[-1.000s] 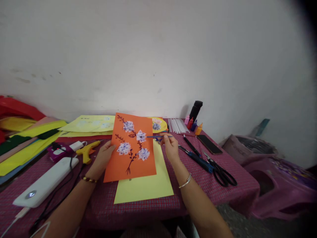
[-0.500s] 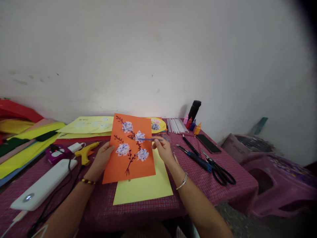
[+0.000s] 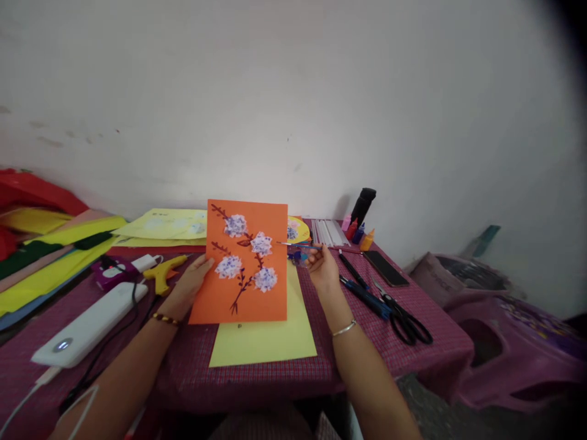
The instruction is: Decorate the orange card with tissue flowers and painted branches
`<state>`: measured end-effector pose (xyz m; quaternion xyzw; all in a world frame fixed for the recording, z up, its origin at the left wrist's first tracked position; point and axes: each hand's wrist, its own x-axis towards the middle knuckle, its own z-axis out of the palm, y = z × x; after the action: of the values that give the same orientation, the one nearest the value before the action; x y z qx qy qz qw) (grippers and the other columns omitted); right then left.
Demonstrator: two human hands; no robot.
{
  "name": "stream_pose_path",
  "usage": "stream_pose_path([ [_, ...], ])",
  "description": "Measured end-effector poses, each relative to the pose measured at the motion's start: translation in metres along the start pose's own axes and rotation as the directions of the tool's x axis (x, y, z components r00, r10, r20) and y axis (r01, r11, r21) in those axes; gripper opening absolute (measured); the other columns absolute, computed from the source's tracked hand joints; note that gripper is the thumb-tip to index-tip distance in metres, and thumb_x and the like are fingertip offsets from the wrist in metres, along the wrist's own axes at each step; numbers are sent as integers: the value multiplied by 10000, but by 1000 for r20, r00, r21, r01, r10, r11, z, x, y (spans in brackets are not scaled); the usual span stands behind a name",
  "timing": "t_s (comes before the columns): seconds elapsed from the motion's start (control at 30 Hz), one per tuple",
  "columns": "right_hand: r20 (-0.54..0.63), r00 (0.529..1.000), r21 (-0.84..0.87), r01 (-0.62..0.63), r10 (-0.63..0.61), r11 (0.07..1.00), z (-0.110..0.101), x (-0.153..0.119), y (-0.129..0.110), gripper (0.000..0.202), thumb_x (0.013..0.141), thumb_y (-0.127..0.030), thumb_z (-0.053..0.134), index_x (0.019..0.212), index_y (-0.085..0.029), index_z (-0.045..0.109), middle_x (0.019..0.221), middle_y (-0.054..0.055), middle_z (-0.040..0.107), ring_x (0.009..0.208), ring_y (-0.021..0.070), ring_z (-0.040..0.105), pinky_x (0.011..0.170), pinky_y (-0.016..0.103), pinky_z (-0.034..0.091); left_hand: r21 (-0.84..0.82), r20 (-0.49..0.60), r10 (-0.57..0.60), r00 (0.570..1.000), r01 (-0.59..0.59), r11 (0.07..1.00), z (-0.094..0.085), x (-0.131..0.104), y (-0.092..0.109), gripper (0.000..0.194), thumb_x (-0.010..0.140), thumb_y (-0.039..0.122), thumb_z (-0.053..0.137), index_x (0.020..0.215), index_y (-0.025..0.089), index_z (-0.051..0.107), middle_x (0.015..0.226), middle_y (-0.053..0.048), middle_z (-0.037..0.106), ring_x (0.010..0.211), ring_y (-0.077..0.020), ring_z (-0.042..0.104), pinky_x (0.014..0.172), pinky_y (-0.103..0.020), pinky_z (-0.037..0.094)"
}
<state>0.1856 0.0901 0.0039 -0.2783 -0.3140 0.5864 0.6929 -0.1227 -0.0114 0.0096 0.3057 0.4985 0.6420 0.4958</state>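
My left hand (image 3: 195, 281) grips the left edge of an orange sheet (image 3: 270, 305), which is held up off the table and tilted toward me. Dark painted branches and several white-and-purple flowers cover the sheet. A thin blue paintbrush (image 3: 302, 246) is pinched in my right hand (image 3: 321, 269), its tip pointing left near the sheet's right edge. Beneath the orange sheet lies a pale yellow sheet (image 3: 266, 348), partly hidden. Behind my right hand, a clear and blue item (image 3: 298, 256) shows only in part.
On the right lie scissors (image 3: 403, 318), a blue cutter (image 3: 367, 298), a black pen (image 3: 352, 269) and a phone (image 3: 385, 267). Small paint bottles (image 3: 359, 232) stand by white sticks (image 3: 328, 233). At left are a yellow glue gun (image 3: 162, 274), a white power bank (image 3: 92, 327) and cables.
My right hand has drawn the paintbrush back to the right, off the flowers. The orange sheet has risen and become more upright, with my left hand still on it.
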Motion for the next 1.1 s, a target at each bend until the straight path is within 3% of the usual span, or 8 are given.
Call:
stream_pose_path([
  [0.23, -28, 998, -79, -65, 63, 995, -15, 11, -4, 311, 936, -449, 567, 715, -240, 501, 502, -86, 511, 407, 91, 438, 471, 225, 459, -129, -8, 33, 999, -33, 991, 0, 7, -11, 269, 791, 213, 712, 1057, 179, 707, 912, -73, 783, 789, -220, 740, 686, -292, 622],
  [0.5, 25, 997, -105, -64, 67, 992, -9, 3, -1, 258, 911, -401, 612, 747, -225, 518, 540, -89, 548, 437, 73, 481, 494, 205, 456, -170, 86, 72, 994, -57, 984, -1, 9, -18, 339, 779, 222, 734, 1110, 152, 713, 1019, -120, 786, 748, -228, 743, 698, -331, 631],
  [0.83, 94, 983, -224, 175, -157, 959, 4, -7, -3, 316, 820, -506, 711, 820, -206, 611, 632, -49, 699, 471, 75, 564, 486, 203, 478, -118, 42, 24, 999, -19, 993, -2, 7, -16, 241, 795, 188, 693, 1033, 151, 706, 818, -72, 782, 612, -201, 717, 587, -303, 621],
  [1.1, 98, 973, -284, 229, -209, 931, 8, -9, -4, 307, 834, -506, 687, 808, -209, 616, 620, -41, 702, 451, 81, 553, 468, 211, 458, -105, 49, 10, 999, -4, 994, -3, 9, -17, 269, 791, 183, 700, 1058, 166, 722, 824, -74, 785, 690, -234, 748, 612, -310, 629],
])
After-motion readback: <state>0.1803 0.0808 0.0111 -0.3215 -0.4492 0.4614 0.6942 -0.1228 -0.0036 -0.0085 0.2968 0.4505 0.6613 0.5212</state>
